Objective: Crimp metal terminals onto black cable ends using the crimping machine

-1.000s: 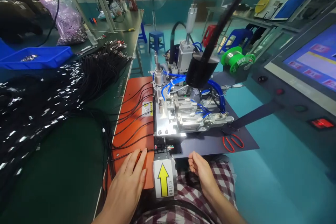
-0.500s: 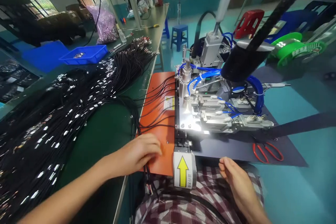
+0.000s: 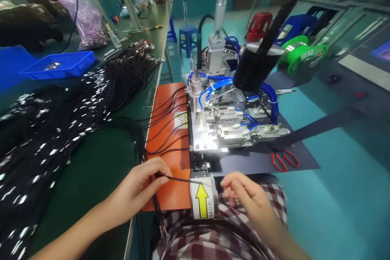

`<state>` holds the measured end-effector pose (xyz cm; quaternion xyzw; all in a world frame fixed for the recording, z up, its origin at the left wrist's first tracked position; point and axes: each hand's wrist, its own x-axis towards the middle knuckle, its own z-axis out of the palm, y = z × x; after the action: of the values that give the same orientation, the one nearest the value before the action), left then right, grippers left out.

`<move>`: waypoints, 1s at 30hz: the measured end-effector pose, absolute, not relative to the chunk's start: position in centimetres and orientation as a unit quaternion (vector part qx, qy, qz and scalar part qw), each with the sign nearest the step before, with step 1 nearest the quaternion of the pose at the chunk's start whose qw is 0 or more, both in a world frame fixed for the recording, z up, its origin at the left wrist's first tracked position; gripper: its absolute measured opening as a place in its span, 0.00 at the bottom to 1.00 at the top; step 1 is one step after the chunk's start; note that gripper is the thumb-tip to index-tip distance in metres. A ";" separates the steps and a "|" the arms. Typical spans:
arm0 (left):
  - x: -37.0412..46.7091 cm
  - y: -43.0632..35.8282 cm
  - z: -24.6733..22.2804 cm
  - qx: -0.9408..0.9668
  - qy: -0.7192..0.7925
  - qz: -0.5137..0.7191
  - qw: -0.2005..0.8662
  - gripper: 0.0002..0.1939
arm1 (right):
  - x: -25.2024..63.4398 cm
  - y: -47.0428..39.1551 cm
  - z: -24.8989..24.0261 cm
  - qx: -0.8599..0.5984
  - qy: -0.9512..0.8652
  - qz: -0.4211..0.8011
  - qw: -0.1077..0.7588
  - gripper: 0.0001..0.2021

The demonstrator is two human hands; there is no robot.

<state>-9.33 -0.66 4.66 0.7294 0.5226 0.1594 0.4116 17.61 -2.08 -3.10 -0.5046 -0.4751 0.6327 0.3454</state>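
One black cable (image 3: 183,180) above the orange plate (image 3: 171,197) and arrow label (image 3: 201,203), pinched by the left hand (image 3: 143,185); right hand (image 3: 248,195) loosely curled beside its thin wire end (image 3: 205,183), contact unclear. Probably light, flexible, delicate-tipped; best held by the jacket, behind the wires.

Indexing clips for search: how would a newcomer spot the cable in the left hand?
Find the orange plate beside the machine. Toward the plate's near end, the left hand pinches a black cable. Unlike the other cables, heaped up or crossing the plate, its tip reaches over the yellow arrow.
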 end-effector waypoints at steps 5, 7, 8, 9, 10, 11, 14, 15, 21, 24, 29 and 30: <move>-8.4 -0.9 1.9 0.714 0.530 0.190 0.417 0.07 | 15.1 -2.1 -2.6 -0.483 -0.548 0.590 0.345 0.07; -8.4 -1.0 1.2 0.714 0.532 0.191 0.412 0.07 | 14.7 -1.9 -2.6 -0.493 -0.555 0.567 0.357 0.05; -8.5 -1.0 1.1 0.716 0.534 0.188 0.409 0.07 | 14.7 -1.9 -2.6 -0.496 -0.556 0.561 0.361 0.04; -8.5 -1.1 1.1 0.719 0.537 0.181 0.402 0.07 | 14.6 -1.8 -2.5 -0.499 -0.556 0.556 0.364 0.05; -8.3 -1.1 1.3 0.728 0.538 0.168 0.391 0.07 | 14.6 -1.8 -2.5 -0.501 -0.555 0.554 0.366 0.06; -8.0 -1.2 1.7 0.740 0.536 0.148 0.378 0.07 | 14.5 -1.9 -2.4 -0.503 -0.555 0.553 0.365 0.06; -6.2 -1.2 2.8 0.786 0.505 0.110 0.340 0.07 | 14.3 -1.9 -2.0 -0.502 -0.559 0.553 0.360 0.08; -5.3 -1.2 3.2 0.794 0.490 0.119 0.339 0.07 | 14.3 -1.9 -1.9 -0.500 -0.558 0.557 0.358 0.08; -1.8 -0.5 3.1 0.631 0.486 0.217 0.565 0.09 | 15.2 -1.2 -2.1 -0.434 -0.434 0.699 0.367 0.07; -1.7 -0.2 2.1 0.525 0.500 0.261 0.637 0.10 | 15.6 -0.8 -2.7 -0.420 -0.388 0.719 0.395 0.08; -1.9 0.1 1.5 0.491 0.488 0.284 0.663 0.10 | 14.7 -0.5 -3.3 -0.386 -0.356 0.739 0.422 0.08; -1.9 0.1 1.5 0.489 0.488 0.284 0.665 0.10 | 14.4 -0.4 -3.3 -0.384 -0.353 0.742 0.420 0.08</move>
<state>-1.90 0.12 1.53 0.4892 0.4880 0.2840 0.6648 14.44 -0.39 -3.35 -0.3842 -0.3530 0.7423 0.4204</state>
